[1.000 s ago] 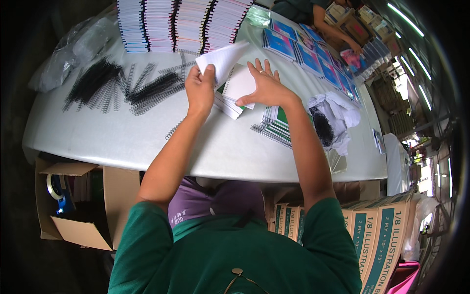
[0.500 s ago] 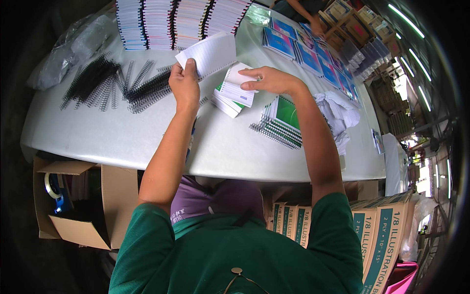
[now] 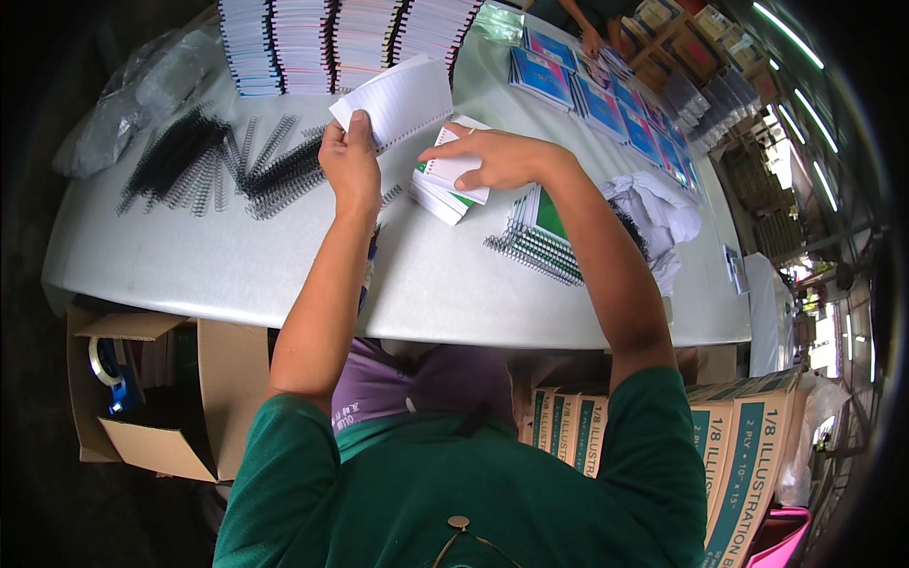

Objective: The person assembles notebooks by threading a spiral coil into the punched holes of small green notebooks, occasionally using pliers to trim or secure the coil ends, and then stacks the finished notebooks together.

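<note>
Bold dark-green capitals and numerals ran up the tan cartons beside the table, with paler characters on their green bands. Small white print marked the purple garment. From where I stood, lettering on the blue-covered books was too small to read.

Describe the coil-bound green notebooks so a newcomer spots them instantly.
On the white table, find the person's right hand. Just below it in view sits the green-covered notebook stack. Unlike the punched pages under that hand, this stack has dark coils along its edge.
</note>
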`<state>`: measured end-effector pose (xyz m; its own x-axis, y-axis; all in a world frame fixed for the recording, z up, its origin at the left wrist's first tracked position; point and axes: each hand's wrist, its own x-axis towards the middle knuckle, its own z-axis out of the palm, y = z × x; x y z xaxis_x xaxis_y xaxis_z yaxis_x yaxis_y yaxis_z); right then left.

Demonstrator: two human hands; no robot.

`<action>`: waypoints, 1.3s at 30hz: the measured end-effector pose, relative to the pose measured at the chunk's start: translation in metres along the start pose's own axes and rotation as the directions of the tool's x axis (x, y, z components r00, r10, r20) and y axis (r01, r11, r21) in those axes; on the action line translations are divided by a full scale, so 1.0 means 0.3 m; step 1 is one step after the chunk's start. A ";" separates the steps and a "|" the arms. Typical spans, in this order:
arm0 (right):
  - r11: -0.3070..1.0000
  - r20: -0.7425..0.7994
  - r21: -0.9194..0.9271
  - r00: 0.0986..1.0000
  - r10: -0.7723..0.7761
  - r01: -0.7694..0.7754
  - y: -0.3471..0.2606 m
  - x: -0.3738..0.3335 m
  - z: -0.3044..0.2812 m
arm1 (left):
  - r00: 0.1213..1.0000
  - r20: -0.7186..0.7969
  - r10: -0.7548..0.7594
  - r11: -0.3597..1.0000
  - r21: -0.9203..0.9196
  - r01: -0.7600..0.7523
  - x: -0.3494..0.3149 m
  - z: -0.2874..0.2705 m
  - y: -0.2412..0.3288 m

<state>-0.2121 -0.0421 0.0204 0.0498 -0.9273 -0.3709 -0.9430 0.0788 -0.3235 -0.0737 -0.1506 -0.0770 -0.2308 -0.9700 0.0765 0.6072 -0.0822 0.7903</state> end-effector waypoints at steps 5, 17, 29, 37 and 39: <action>0.995 -0.143 0.098 0.989 0.033 -0.019 0.064 -0.055 0.008 | 1.000 -0.007 0.003 0.999 -0.050 -0.004 -0.013 0.022 0.008; 0.983 -0.183 0.179 0.981 0.061 -0.028 0.009 -0.085 0.011 | 1.000 0.008 -0.008 0.999 -0.037 0.009 -0.010 0.018 -0.004; 0.954 -0.096 0.299 0.995 0.028 0.002 0.105 -0.047 -0.012 | 0.999 0.037 -0.012 1.000 -0.001 0.012 -0.023 0.021 0.000; 0.847 -0.049 0.523 0.989 0.140 -0.094 0.108 -0.055 -0.027 | 0.999 0.051 -0.005 1.000 -0.018 0.006 -0.029 0.025 -0.007; 0.873 -0.061 0.485 0.994 0.091 -0.050 0.083 -0.070 -0.015 | 1.000 0.010 -0.019 1.000 -0.006 0.019 -0.036 0.032 0.006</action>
<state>-0.2380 -0.0222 0.0242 -0.0569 -0.9369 -0.3451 -0.6660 0.2931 -0.6860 -0.0775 -0.1380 -0.0705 -0.2499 -0.9659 0.0671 0.6070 -0.1023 0.7881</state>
